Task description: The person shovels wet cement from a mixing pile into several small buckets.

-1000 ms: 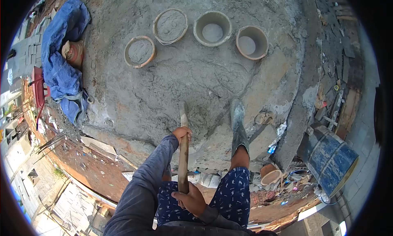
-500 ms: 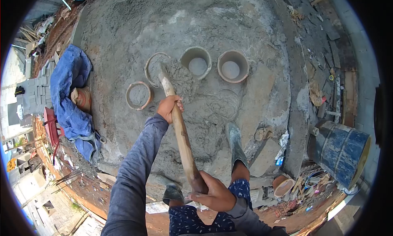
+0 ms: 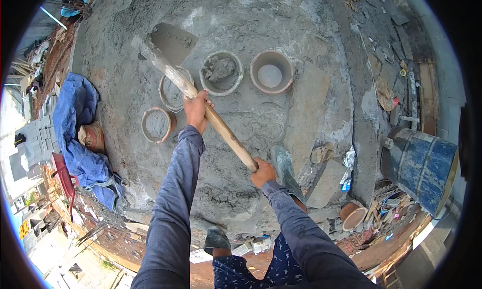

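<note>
A long wooden-handled shovel (image 3: 216,122) runs from lower right to upper left, and both hands grip it. My left hand (image 3: 195,110) holds the shaft at mid-length. My right hand (image 3: 262,172) grips the handle's end. The flat blade (image 3: 173,40) is raised over the grey mortar patch (image 3: 281,118), beyond several round pans. One pan (image 3: 221,72) holds a fresh lump of mortar. To its right stands a pan (image 3: 271,70) with a bare bottom. Two filled pans (image 3: 171,96) (image 3: 156,124) sit to the left. My boots (image 3: 284,169) (image 3: 216,238) stand in the mix.
A blue tarp (image 3: 75,138) with a cement sack (image 3: 91,137) lies at the left. A blue metal drum (image 3: 422,166) lies on its side at the right, with an orange pan (image 3: 354,216) and rubble near it. Planks and debris line the right edge.
The shovel swung up and away from the mortar pile at my feet. Mortar now lies in the middle pan, and the blade has lifted beyond the pans. Both arms have stretched forward.
</note>
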`<act>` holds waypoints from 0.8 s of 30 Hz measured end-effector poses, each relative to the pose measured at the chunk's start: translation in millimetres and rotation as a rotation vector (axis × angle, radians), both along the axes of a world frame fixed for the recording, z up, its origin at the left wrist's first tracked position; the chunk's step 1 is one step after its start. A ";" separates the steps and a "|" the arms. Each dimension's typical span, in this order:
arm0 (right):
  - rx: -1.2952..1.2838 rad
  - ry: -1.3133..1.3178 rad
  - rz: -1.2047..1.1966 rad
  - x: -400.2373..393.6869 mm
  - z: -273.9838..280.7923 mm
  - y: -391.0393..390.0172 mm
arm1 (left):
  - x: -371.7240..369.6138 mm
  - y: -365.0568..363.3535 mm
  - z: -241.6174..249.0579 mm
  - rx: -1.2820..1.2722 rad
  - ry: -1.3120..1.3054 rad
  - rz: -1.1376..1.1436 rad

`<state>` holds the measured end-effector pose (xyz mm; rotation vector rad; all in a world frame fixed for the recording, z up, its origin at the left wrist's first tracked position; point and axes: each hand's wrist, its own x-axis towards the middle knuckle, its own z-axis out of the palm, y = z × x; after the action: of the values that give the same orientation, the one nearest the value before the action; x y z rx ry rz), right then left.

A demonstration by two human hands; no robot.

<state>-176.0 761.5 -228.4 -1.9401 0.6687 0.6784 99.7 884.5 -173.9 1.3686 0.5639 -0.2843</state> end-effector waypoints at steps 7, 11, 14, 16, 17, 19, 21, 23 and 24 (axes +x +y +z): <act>0.152 -0.126 0.010 -36.3 90.9 110.6 | -35.1 79.8 60.6 0.113 0.012 0.010; 0.159 0.015 -0.029 -125.3 50.4 170.4 | -118.8 126.4 -16.6 0.181 0.123 -0.020; 0.127 0.218 -0.038 -201.0 21.7 193.6 | -208.2 150.4 -120.5 0.176 0.319 -0.042; 0.128 0.374 -0.022 -269.2 14.6 204.0 | -304.1 164.9 -198.8 0.204 0.542 -0.096; 0.113 0.399 -0.096 -299.2 26.8 211.4 | -352.4 171.8 -229.2 0.240 0.654 -0.156; 0.119 0.671 -0.077 -320.9 68.7 215.0 | -417.2 178.1 -237.8 0.237 0.892 -0.226; 0.216 0.721 -0.149 -293.9 109.2 222.8 | -434.7 191.0 -238.4 0.094 1.047 -0.304; 0.310 0.676 -0.125 -232.1 147.7 226.5 | -426.3 206.9 -227.8 -0.013 1.135 -0.368; 0.466 0.706 -0.260 -223.6 155.1 231.0 | -412.8 211.7 -222.9 -0.052 1.151 -0.387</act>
<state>-399.6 992.6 -73.2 -1.1399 1.0550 1.2410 -313.1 1096.3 -396.8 1.1589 1.2063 -1.4344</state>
